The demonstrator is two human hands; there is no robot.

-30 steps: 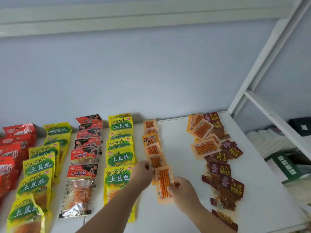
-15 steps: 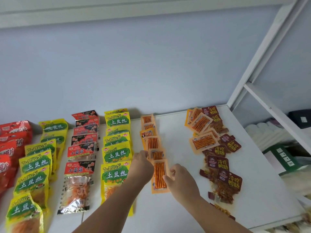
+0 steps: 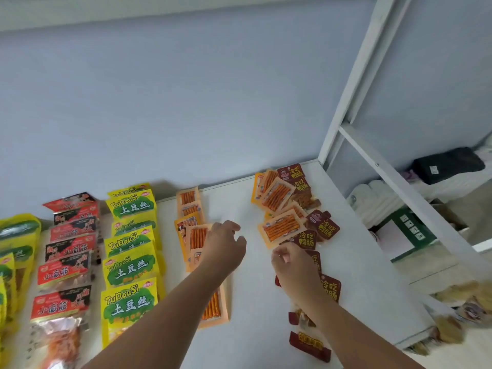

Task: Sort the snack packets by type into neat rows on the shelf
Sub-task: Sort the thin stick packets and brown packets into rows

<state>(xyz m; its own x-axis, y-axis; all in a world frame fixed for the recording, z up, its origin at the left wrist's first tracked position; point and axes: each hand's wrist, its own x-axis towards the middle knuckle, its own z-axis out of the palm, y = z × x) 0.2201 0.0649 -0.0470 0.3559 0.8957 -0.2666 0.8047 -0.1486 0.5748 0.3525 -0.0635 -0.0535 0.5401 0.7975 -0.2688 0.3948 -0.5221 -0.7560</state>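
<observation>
A row of orange stick-snack packets (image 3: 192, 217) runs front to back in the middle of the white shelf (image 3: 359, 235). Its nearest packet (image 3: 214, 307) lies flat and partly hidden under my left forearm. My left hand (image 3: 222, 246) hovers over this row with fingers relaxed, holding nothing. My right hand (image 3: 292, 265) is loosely curled and empty, just in front of a loose orange packet (image 3: 279, 227) in the mixed pile at right. Dark red packets (image 3: 323, 226) are mingled with orange ones there.
Yellow-green packets (image 3: 130, 265) and red-black packets (image 3: 66, 272) lie in rows to the left, with more yellow ones (image 3: 16, 235) at the far left. A white shelf upright (image 3: 354, 83) stands at the right edge. Bare shelf lies between the orange row and the pile.
Both hands have let go of the nearest orange packet, which now lies at the front of its row. They have lifted and moved toward the mixed pile on the right.
</observation>
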